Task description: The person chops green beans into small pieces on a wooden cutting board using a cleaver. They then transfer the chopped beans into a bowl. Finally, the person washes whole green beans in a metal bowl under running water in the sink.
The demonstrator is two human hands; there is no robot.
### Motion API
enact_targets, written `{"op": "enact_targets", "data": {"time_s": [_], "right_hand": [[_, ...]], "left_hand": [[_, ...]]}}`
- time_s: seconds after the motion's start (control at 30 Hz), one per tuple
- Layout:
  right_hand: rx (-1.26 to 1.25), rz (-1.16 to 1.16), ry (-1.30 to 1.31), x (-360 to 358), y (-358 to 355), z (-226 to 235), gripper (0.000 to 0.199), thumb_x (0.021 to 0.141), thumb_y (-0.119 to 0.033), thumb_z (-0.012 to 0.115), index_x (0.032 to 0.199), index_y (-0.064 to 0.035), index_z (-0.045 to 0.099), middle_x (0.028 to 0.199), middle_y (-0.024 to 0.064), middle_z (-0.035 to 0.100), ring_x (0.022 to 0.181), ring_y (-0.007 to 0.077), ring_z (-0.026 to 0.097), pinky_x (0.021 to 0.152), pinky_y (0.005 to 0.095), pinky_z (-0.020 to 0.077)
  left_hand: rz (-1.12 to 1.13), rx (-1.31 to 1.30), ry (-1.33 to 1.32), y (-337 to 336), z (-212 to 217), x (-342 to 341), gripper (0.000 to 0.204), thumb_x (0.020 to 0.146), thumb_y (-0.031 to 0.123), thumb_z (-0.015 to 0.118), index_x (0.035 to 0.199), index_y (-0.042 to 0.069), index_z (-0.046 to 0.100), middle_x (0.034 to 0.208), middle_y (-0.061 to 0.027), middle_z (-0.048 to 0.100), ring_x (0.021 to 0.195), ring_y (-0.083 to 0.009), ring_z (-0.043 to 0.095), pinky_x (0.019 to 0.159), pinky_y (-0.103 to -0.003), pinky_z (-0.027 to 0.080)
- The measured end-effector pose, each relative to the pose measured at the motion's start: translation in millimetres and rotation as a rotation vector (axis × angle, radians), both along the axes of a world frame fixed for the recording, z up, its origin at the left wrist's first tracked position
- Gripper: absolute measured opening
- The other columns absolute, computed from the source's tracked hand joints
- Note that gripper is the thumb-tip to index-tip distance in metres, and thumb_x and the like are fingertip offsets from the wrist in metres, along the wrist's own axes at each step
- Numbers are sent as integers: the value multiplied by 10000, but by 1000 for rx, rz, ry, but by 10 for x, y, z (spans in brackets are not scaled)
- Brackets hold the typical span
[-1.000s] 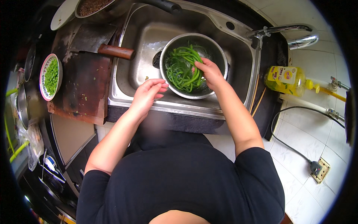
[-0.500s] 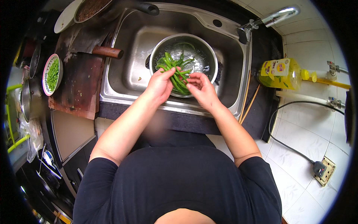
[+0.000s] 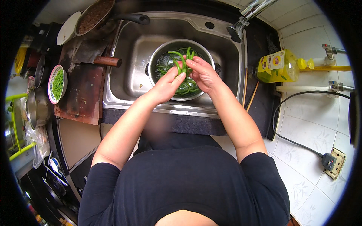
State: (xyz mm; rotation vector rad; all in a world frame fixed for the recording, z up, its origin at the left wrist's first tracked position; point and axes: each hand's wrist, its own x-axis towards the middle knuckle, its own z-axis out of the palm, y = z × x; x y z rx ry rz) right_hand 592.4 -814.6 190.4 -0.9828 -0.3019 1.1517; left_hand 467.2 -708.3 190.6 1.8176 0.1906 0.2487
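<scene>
Fingers of my left hand (image 3: 168, 86) and right hand (image 3: 204, 75) pinch green beans (image 3: 184, 64) over the steel bowl (image 3: 160, 48); long axes mostly toward its far rim, neither hand nearer.

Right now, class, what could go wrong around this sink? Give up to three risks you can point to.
The long green vegetables between the left hand and right hand could slip and drop into the metal bowl. The cleaver's wooden handle reaches over the sink's left edge, so a stray arm might knock it. The black pan handle also overhangs and could be bumped.
</scene>
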Motion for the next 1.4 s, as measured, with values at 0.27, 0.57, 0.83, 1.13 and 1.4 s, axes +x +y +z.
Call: {"op": "enact_targets", "data": {"time_s": [0.27,0.57,0.83,1.13,1.4], "right_hand": [[-106,-81,-120,174,-47,-275,199,870,-199,552,972,-31,579,935,62,637,908,142,579,830,269,423],[-161,-128,-675,-261,-127,-64,166,855,-104,540,978,-8,594,873,64,633,821,126,583,744,268,454],[-176,-67,-1235,-532,-237,-55,223,799,-129,589,1013,-66,602,875,135,602,785,301,588,684,361,469],[-213,-54,-1275,-527,-321,-200,260,793,-116,592,1049,-65,604,923,130,618,833,289,602,719,346,483],[-107,-48,-1572,-527,-362,-112,369,747,-36,583,1115,-55,558,1037,133,602,939,291,585,810,359,478]], "left_hand": [[250,173,225,288,35,-27,423,940,315,390,1121,-47,514,1054,-218,586,1036,-308,549,893,-353,410],[382,-768,105,13,99,-19,322,901,311,528,1012,10,519,653,48,371,570,-61,344,550,-228,346],[364,-614,-27,-80,114,-133,372,960,302,385,1189,33,502,996,-34,595,751,-52,476,671,-208,385],[313,-906,-179,-50,190,-151,371,959,254,386,1234,7,424,1063,-161,589,981,-211,556,872,-339,433],[453,-1182,-119,20,139,-176,231,940,151,403,1141,55,465,1134,-143,557,964,-229,579,859,-383,468]]}}
